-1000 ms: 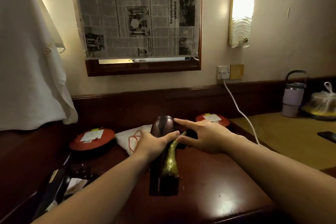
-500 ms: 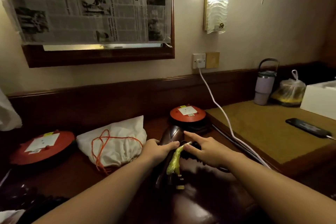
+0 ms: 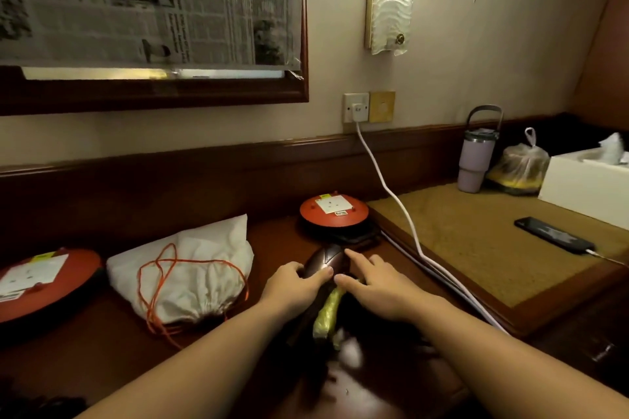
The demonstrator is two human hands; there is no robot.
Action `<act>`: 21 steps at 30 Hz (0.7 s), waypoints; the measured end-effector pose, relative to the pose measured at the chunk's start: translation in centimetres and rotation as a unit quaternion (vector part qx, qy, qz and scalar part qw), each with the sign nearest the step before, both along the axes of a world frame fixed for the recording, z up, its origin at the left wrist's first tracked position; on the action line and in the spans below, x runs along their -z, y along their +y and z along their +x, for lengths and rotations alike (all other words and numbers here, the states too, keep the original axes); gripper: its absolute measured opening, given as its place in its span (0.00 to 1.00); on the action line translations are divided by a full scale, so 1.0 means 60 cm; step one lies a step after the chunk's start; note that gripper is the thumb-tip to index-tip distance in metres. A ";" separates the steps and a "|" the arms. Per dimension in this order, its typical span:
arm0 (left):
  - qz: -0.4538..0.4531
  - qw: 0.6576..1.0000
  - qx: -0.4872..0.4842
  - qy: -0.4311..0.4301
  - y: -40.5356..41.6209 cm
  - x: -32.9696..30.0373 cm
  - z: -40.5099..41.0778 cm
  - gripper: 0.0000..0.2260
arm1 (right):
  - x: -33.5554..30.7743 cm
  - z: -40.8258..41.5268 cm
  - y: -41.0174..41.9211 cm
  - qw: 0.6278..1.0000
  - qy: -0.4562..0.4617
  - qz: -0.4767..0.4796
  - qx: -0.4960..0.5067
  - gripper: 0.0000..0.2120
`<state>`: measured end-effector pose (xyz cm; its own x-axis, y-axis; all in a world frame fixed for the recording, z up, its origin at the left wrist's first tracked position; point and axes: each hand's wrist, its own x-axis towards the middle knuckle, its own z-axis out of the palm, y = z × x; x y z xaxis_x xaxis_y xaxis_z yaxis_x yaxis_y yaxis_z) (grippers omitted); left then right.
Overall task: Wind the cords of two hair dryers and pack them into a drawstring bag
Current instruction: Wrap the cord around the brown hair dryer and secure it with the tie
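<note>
Glossy rounded hair dryer (image 3: 325, 258): left hand (image 3: 296, 286) grips; right hand (image 3: 377, 286) fingers straight, touching.

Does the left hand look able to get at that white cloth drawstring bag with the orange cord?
Probably yes: the white cloth drawstring bag lies just left of the left hand, with nothing between them.

Two bare forearms, no sleeves in view up to the frame's lower edge. No watch, bracelet or band at either wrist. Left hand (image 3: 295, 286) and right hand (image 3: 377, 286) ungloved, no rings visible on the fingers that show. Short, plain fingernails, unpainted where the light catches them.
</note>
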<state>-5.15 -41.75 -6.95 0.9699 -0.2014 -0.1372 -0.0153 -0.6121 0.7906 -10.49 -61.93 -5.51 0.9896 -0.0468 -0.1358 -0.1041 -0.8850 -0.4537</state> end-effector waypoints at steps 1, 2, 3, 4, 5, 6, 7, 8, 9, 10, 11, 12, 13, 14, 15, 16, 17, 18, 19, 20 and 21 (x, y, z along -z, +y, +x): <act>-0.006 1.000 0.013 0.006 0.006 -0.003 -0.002 0.45 | -0.006 0.001 0.011 1.000 -0.007 -0.004 -0.005 0.44; -0.009 1.000 0.023 0.007 0.014 -0.004 -0.003 0.44 | -0.011 0.002 0.024 1.000 -0.014 -0.009 -0.014 0.46; -0.008 1.000 0.029 -0.002 0.022 -0.006 -0.005 0.42 | -0.016 0.003 0.038 0.999 -0.022 -0.019 -0.021 0.47; -0.003 0.999 0.032 -0.017 0.032 -0.008 -0.006 0.37 | -0.020 0.005 0.051 0.999 -0.030 -0.036 -0.027 0.47; 0.004 0.999 0.029 -0.038 0.045 -0.011 -0.006 0.31 | -0.023 0.007 0.064 0.997 -0.037 -0.059 -0.028 0.47; 0.010 0.998 0.027 -0.063 0.060 -0.014 -0.006 0.25 | -0.027 0.009 0.077 0.995 -0.042 -0.083 -0.028 0.47; 0.012 0.996 0.024 -0.085 0.077 -0.016 -0.004 0.19 | -0.029 0.012 0.088 0.993 -0.047 -0.105 -0.027 0.48; 0.015 0.994 0.020 -0.110 0.097 -0.019 -0.003 0.13 | -0.032 0.015 0.100 0.990 -0.054 -0.125 -0.028 0.48; 0.024 0.991 0.014 -0.132 0.119 -0.023 0.000 0.08 | -0.034 0.019 0.113 0.987 -0.061 -0.144 -0.032 0.48; 0.034 0.988 0.007 -0.149 0.143 -0.026 0.002 0.05 | -0.035 0.023 0.126 0.984 -0.069 -0.160 -0.038 0.48; 0.048 0.986 -0.002 -0.160 0.167 -0.031 0.004 0.04 | -0.035 0.027 0.140 0.980 -0.076 -0.176 -0.046 0.47; 0.065 0.984 -0.011 -0.164 0.191 -0.034 0.005 0.05 | -0.035 0.032 0.157 0.976 -0.084 -0.193 -0.057 0.46; 0.087 0.982 -0.021 -0.164 0.213 -0.037 0.004 0.05 | -0.033 0.037 0.174 0.970 -0.092 -0.212 -0.072 0.45; 0.111 0.980 -0.028 -0.163 0.235 -0.039 0.004 0.05 | -0.031 0.042 0.193 0.964 -0.102 -0.228 -0.091 0.43; 0.136 0.978 -0.031 -0.157 0.254 -0.039 0.003 0.05 | -0.027 0.048 0.212 0.958 -0.110 -0.241 -0.114 0.41; 0.155 0.976 -0.032 -0.151 0.269 -0.039 0.001 0.06 | -0.023 0.054 0.231 0.953 -0.115 -0.246 -0.136 0.38; 0.172 0.974 -0.029 -0.146 0.283 -0.038 -0.001 0.06 | -0.018 0.060 0.251 0.951 -0.113 -0.242 -0.156 0.36; 0.190 0.971 -0.027 -0.143 0.293 -0.036 -0.003 0.08 | -0.015 0.066 0.270 0.952 -0.106 -0.229 -0.171 0.34; 0.203 0.969 -0.024 -0.138 0.300 -0.034 -0.006 0.09 | -0.011 0.071 0.287 0.955 -0.100 -0.210 -0.184 0.32; 0.213 0.968 -0.022 -0.128 0.305 -0.030 -0.008 0.09 | -0.008 0.076 0.303 0.958 -0.098 -0.188 -0.195 0.30; 0.222 0.968 -0.020 -0.116 0.307 -0.026 -0.009 0.08 | -0.005 0.080 0.316 0.960 -0.096 -0.165 -0.205 0.27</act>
<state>-5.69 -23.32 -5.39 0.9907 -0.1344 0.0197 -0.1299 -0.8950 0.4268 -5.68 -42.96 -5.20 0.9395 0.3426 0.0069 0.3410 -0.9326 -0.1185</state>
